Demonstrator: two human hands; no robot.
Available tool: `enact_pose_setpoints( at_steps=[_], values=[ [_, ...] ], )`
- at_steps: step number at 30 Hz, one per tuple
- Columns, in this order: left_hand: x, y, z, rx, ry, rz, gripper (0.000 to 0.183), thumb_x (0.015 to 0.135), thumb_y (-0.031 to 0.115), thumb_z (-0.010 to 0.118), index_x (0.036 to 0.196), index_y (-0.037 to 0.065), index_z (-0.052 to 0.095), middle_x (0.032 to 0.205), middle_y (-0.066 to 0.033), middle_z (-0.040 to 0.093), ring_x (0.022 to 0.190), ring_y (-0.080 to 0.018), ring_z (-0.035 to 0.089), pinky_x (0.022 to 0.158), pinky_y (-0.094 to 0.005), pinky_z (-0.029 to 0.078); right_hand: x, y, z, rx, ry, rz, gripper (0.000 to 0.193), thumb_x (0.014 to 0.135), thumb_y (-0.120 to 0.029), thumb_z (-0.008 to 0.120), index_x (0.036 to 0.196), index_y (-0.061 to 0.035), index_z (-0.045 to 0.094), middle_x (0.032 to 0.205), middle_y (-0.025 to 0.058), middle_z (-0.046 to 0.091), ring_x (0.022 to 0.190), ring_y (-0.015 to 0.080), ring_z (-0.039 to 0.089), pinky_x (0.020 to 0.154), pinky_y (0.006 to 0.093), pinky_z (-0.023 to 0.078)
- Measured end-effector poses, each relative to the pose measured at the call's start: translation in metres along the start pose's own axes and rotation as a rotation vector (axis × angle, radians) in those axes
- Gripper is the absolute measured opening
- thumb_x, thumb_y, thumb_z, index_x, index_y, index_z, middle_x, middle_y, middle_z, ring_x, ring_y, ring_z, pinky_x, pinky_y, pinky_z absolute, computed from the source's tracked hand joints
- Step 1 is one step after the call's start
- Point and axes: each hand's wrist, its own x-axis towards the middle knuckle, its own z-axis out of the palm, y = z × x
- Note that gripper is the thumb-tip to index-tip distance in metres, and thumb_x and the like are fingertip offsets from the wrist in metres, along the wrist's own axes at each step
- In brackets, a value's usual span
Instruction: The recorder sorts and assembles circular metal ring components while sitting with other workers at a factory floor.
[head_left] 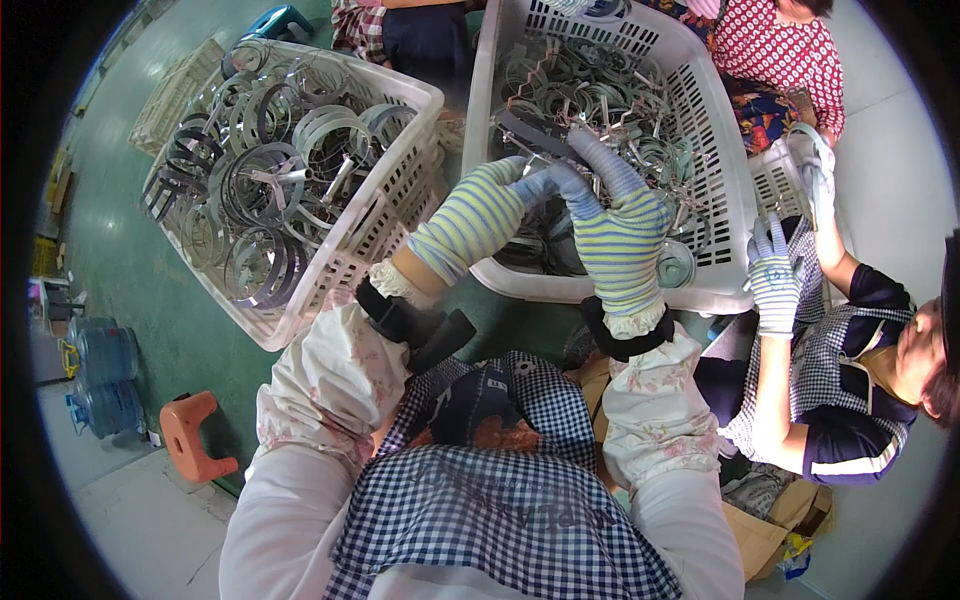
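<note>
Both my hands wear yellow, blue and white striped knit gloves and meet over the near part of a white plastic basket. Between them, a dark metal band clamp juts out toward the far side. My left hand is closed, its fingertips at the near side of the band. My right hand has its thumb bent toward the left fingers and its index finger against the band's right end. The gloves hide the clamp's near part. Under my hands, the basket holds a heap of loose metal clamps.
Another white basket, at left, is piled with round metal band clamps. A co-worker in gloves handles a metal ring at right; more people sit across. An orange stool and blue water bottles stand left.
</note>
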Motion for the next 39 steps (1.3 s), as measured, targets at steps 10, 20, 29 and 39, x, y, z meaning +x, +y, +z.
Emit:
enact_pose_setpoints(
  at_steps=[10,20,29,39],
  values=[
    [-0.02,0.036,-0.017,-0.592,-0.334,-0.311,0.032,0.1,0.04,0.051,0.102,0.008,0.057,0.061,0.0066,0.042,0.042,-0.0027,0.032,0.037,-0.0191,0.026,0.002,0.026,-0.01,0.273,-0.069,0.057,0.069,0.077,-0.027,0.081,0.137,-0.0089,0.052,0.132,0.0142,0.059,0.122,0.0239,0.056,0.102,0.0364,0.044],
    [-0.022,0.035,-0.015,-0.675,-0.33,-0.251,0.035,0.098,0.043,0.054,0.1,0.008,0.056,0.058,0.0075,0.038,0.04,-0.0025,0.029,0.036,-0.0184,0.024,-0.002,0.009,-0.01,0.225,-0.063,0.139,0.047,0.082,-0.018,0.078,0.125,-0.0056,0.062,0.109,0.008,0.069,0.097,0.0153,0.064,0.087,0.0295,0.051],
    [-0.018,0.046,-0.026,-0.485,-0.066,-0.059,0.035,0.097,0.041,0.058,0.102,0.006,0.059,0.06,0.0057,0.045,0.043,-0.004,0.036,0.039,-0.0202,0.026,0.007,0.088,-0.009,0.25,-0.101,0.338,0.033,0.093,-0.02,0.066,0.121,-0.0036,0.065,0.106,0.0099,0.07,0.096,0.0202,0.065,0.088,0.0304,0.05],
    [-0.006,0.031,-0.042,-0.547,-0.008,-0.06,0.035,0.096,0.042,0.058,0.101,0.007,0.059,0.063,0.0042,0.048,0.044,-0.0058,0.038,0.041,-0.0219,0.028,0.011,0.119,0.086,-0.756,-1.414,0.276,0.052,0.087,-0.045,0.06,0.116,-0.0031,0.066,0.114,0.0196,0.067,0.107,0.0373,0.062,0.093,0.0449,0.048]
  ],
)
